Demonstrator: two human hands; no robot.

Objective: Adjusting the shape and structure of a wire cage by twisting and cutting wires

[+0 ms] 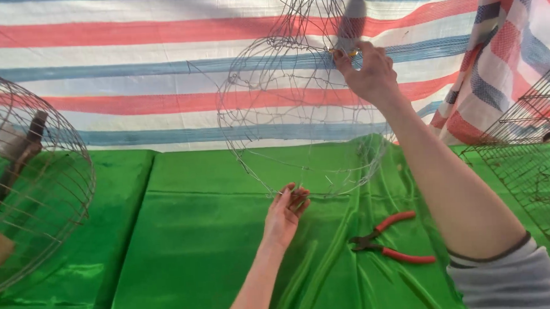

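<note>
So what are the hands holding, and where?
Both hold the wire cage: the left hand grips its bottom rim, the right hand pinches a wire high on its right side.

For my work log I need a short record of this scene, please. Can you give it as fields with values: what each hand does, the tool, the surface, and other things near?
left hand: grips the bottom rim of the round wire frame
right hand: raised, pinches the frame's upper wires
wire frame: held upright above the cloth, unfinished mesh
tool: red-handled pliers, lying on the cloth, untouched
surface: shiny green cloth
backdrop: striped red, white and blue tarp
far left: domed wire cage
far right: flat wire mesh panels
</note>
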